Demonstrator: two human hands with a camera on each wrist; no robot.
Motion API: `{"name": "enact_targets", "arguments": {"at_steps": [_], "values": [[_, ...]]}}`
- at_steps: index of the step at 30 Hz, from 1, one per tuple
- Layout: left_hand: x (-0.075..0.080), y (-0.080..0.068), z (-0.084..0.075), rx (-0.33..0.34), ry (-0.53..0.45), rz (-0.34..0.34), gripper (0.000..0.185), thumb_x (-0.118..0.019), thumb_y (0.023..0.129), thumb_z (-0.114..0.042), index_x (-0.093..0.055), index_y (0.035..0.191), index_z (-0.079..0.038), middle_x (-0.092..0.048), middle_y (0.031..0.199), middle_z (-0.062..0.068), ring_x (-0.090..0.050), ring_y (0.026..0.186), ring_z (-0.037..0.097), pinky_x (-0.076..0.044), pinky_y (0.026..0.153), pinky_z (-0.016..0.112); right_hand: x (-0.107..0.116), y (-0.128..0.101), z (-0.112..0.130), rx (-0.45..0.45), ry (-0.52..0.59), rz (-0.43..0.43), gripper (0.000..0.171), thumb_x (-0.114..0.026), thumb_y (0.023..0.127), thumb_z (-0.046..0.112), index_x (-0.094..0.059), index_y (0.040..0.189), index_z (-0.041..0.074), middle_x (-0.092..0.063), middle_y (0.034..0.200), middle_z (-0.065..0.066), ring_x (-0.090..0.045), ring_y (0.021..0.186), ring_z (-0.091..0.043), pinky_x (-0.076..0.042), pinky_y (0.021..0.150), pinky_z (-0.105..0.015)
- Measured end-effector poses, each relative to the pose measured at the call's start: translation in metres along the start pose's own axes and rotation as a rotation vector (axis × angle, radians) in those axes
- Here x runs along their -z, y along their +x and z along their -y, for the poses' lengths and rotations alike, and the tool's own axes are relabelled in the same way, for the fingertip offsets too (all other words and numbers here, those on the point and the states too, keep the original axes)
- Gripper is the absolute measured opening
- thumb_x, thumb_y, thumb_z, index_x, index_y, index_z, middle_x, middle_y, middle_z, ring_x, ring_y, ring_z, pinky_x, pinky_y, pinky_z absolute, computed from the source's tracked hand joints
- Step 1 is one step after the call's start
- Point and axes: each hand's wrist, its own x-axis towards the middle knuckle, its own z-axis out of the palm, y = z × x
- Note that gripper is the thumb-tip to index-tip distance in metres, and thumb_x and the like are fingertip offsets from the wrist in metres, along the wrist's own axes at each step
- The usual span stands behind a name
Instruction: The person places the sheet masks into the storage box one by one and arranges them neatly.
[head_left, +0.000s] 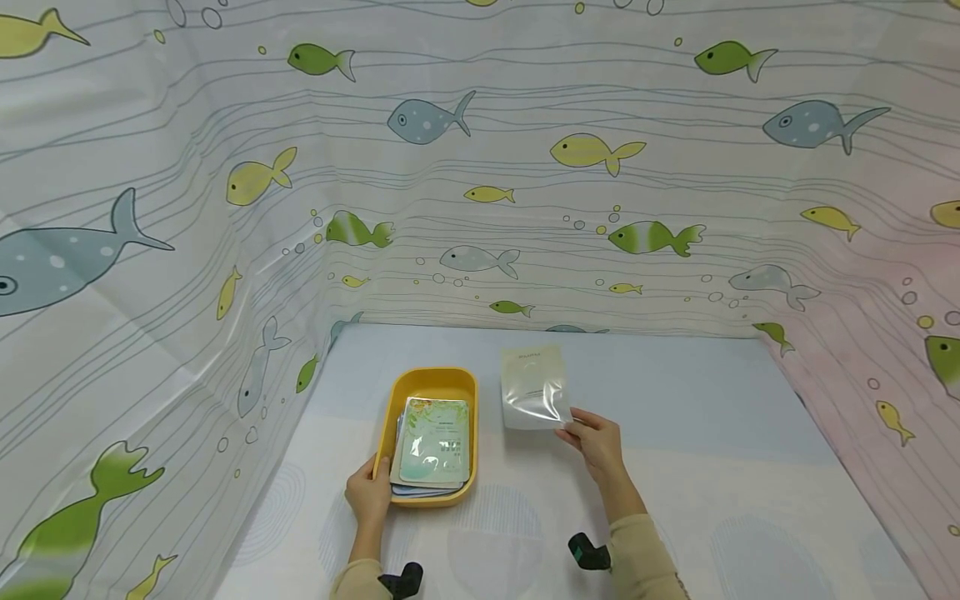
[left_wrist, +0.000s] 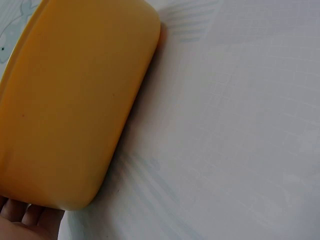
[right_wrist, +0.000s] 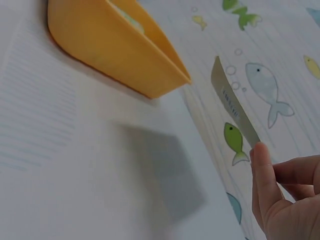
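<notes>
My left hand grips the left side of a yellow plastic tray, thumb at the rim. Its fingers show under the tray's end in the left wrist view. Inside lies a stack of flat sachets, a green-and-yellow printed one on top. To the right of the tray, my right hand pinches a cream-coloured flat sachet by its lower right corner. In the right wrist view this sachet is held up above the table, its shadow falling below.
A white table with pale blue circle patterns lies under both hands. Fish-printed sheeting rises behind it and along both sides. Black wrist-camera mounts sit by both sleeves.
</notes>
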Motion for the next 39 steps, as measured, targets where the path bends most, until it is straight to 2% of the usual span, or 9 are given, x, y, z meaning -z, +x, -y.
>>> {"name": "enact_targets", "arguments": {"at_steps": [13,24,31,39], "values": [[0.000,0.000,-0.001,0.005,-0.006,0.006,0.030,-0.056,0.090,-0.003,-0.059,0.115,0.014,-0.059,0.114,0.032,-0.056,0.109,0.045,-0.047,0.089,0.052,-0.010,-0.005,0.007,-0.008,0.002,0.022,0.042,-0.052,0.081,-0.019,-0.046,0.122,-0.023,-0.062,0.097,-0.021,-0.068,0.075,-0.017,-0.056,0.075,-0.027],[0.001,0.000,-0.001,-0.002,0.003,0.004,0.030,-0.056,0.090,-0.003,-0.059,0.115,0.014,-0.059,0.114,0.032,-0.056,0.109,0.045,-0.047,0.089,0.052,-0.018,-0.007,0.003,-0.019,0.014,0.028,0.040,-0.053,0.080,-0.021,-0.048,0.119,-0.023,-0.061,0.088,-0.016,-0.068,0.070,-0.016,-0.057,0.070,-0.025],[0.001,0.000,-0.001,0.017,-0.002,0.015,0.031,-0.055,0.091,-0.003,-0.058,0.116,0.014,-0.058,0.116,0.032,-0.055,0.111,0.045,-0.046,0.091,0.052,-0.024,-0.009,0.001,-0.006,0.009,0.036,0.039,-0.052,0.079,-0.021,-0.049,0.118,-0.024,-0.061,0.090,-0.017,-0.068,0.067,-0.015,-0.057,0.069,-0.025],[0.001,0.000,-0.001,-0.008,0.007,-0.003,0.029,-0.056,0.090,-0.003,-0.060,0.114,0.014,-0.059,0.113,0.031,-0.057,0.108,0.045,-0.047,0.089,0.052,-0.031,-0.012,0.000,0.008,-0.004,0.054,0.037,-0.053,0.079,-0.020,-0.050,0.116,-0.024,-0.063,0.092,-0.019,-0.068,0.069,-0.016,-0.057,0.069,-0.026]]}}
